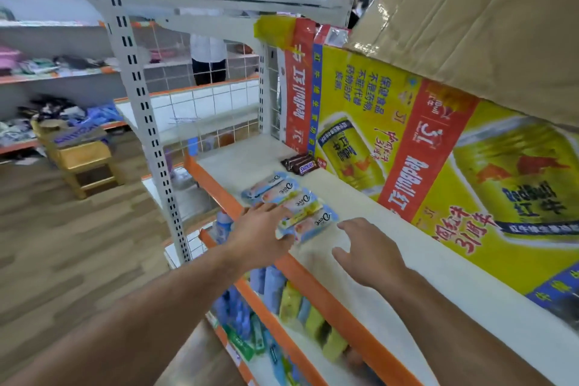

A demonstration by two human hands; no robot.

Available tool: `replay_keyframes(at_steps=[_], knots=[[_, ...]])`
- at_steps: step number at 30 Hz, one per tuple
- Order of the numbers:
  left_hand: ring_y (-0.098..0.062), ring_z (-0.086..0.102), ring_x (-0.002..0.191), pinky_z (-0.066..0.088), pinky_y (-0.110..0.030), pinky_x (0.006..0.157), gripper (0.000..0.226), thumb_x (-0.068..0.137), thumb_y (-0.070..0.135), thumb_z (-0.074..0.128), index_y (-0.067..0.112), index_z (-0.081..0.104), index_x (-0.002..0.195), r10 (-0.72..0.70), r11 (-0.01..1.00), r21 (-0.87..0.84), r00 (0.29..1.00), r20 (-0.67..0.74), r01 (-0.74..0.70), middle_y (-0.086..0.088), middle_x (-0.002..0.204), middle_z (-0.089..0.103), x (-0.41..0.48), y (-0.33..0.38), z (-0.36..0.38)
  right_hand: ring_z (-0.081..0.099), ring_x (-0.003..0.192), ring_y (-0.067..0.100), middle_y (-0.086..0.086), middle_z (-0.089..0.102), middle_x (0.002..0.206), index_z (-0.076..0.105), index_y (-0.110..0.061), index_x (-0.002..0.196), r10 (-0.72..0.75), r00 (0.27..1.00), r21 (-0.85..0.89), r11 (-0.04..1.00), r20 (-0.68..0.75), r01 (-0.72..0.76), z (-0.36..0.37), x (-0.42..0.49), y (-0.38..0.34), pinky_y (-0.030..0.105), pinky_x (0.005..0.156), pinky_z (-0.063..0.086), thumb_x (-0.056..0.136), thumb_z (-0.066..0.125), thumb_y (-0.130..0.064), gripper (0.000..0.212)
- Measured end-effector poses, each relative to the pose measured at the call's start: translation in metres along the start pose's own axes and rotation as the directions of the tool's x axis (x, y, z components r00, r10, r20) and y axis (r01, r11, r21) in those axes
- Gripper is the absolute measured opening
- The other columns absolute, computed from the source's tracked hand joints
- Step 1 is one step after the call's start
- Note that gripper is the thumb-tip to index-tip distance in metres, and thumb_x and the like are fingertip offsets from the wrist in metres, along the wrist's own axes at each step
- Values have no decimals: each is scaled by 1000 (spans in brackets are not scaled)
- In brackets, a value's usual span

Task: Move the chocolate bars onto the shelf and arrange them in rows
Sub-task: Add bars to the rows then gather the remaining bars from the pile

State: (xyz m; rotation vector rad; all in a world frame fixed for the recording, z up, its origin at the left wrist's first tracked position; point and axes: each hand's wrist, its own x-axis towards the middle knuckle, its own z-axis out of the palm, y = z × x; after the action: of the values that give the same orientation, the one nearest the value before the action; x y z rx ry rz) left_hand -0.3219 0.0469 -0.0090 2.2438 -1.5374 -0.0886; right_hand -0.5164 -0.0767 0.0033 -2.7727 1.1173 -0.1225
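Note:
Several light blue Dove chocolate bars (289, 204) lie side by side in a row near the front edge of the white shelf (369, 216). My left hand (260, 230) rests on the near end of the row, its fingers touching the closest bars. My right hand (366, 247) hovers just right of the row over bare shelf, fingers spread and relaxed, holding nothing. Farther back, a few brown Snickers bars (302, 163) lie together beside the big box.
A large yellow and red Red Bull carton (438, 147) stands along the back of the shelf, with a brown cardboard box (485, 25) above it. The shelf has an orange front lip (313, 279). Lower shelves hold packaged goods (282, 298). A wooden stool (81, 160) stands at left.

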Motion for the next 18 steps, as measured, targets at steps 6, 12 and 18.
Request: replay_keyframes(at_steps=[6, 12, 18], knots=[[-19, 43, 125, 33, -37, 102, 42, 88, 41, 55, 31, 54, 129, -23, 999, 39, 1000, -7, 24, 8, 130, 54, 69, -20, -9, 47, 124, 20, -2, 45, 138, 44, -27, 137, -36, 999, 30, 999, 20, 36, 0, 83, 11, 35, 95, 46, 91, 52, -40, 48], [-18, 48, 117, 37, -36, 100, 43, 84, 46, 52, 32, 57, 124, -16, 1000, 12, 999, 39, 15, 7, 124, 58, 131, -40, 7, 50, 123, 21, -1, 44, 142, 43, -27, 141, -15, 999, 58, 998, 50, 12, 11, 135, 23, 36, 93, 49, 92, 54, -40, 52], [-21, 53, 111, 43, -32, 91, 38, 86, 40, 60, 26, 59, 122, 54, 997, -59, 998, 43, -52, 2, 122, 60, 199, -65, 21, 51, 125, 22, 0, 42, 145, 44, -27, 142, 20, 998, 64, 998, 58, -23, 19, 184, 21, 35, 93, 49, 93, 56, -33, 50]])
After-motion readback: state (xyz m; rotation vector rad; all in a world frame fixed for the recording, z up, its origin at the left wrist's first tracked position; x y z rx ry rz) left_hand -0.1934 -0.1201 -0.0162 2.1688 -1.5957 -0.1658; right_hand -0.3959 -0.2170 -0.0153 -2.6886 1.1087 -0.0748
